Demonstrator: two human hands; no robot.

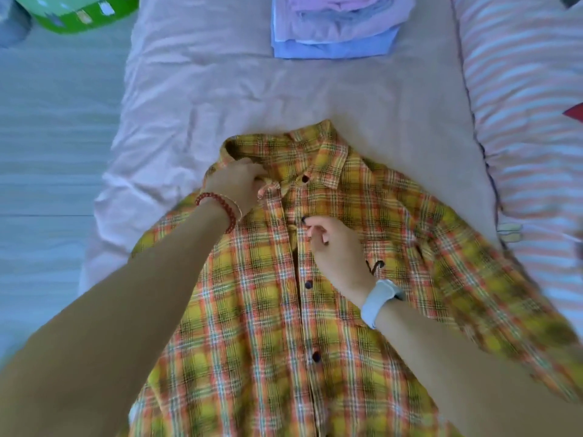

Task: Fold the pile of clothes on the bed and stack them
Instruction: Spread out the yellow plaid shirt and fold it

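Pinching plaid shirt [315, 310] (both hands).

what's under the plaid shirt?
The plaid shirt lies flat, front up, on the pink sheet, which shows all around it. Whether anything else lies beneath is hidden by the fabric and both arms.

Two bare forearms in shot, no sleeves. Left wrist [220, 212]: red bead bracelet [232, 217] w/ thin gold-tone bangle [237, 205] beside it. Right wrist [375, 302]: pale grey-blue band [377, 302], smartwatch-type; nails pale.
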